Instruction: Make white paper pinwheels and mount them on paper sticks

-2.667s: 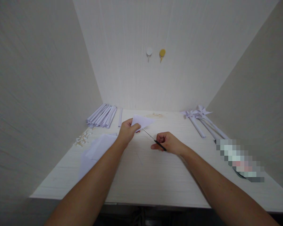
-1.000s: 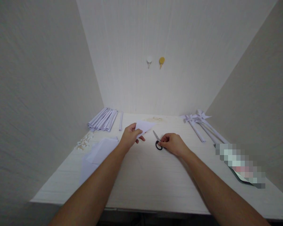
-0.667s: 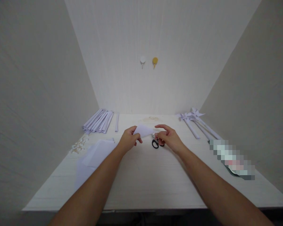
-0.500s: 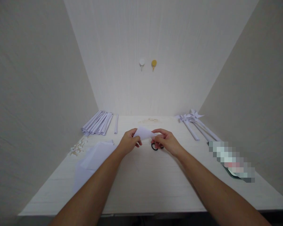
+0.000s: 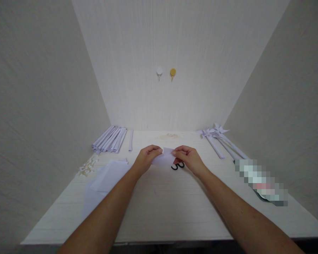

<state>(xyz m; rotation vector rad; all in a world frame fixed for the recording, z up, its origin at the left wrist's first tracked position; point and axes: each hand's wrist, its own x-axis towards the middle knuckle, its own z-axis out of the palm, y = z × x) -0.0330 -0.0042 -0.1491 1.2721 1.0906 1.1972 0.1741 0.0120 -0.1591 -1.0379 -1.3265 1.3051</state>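
Right grip [image 5: 189, 158] moved, curled, seemingly pinching paper [image 5: 163, 161]

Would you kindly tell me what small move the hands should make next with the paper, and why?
Perhaps the left hand and right hand should gently ease the white paper open: both pinch it, and what looks like a flap stands between them.

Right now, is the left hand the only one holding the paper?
No, the right hand also pinches the paper, at the side across from the left hand.
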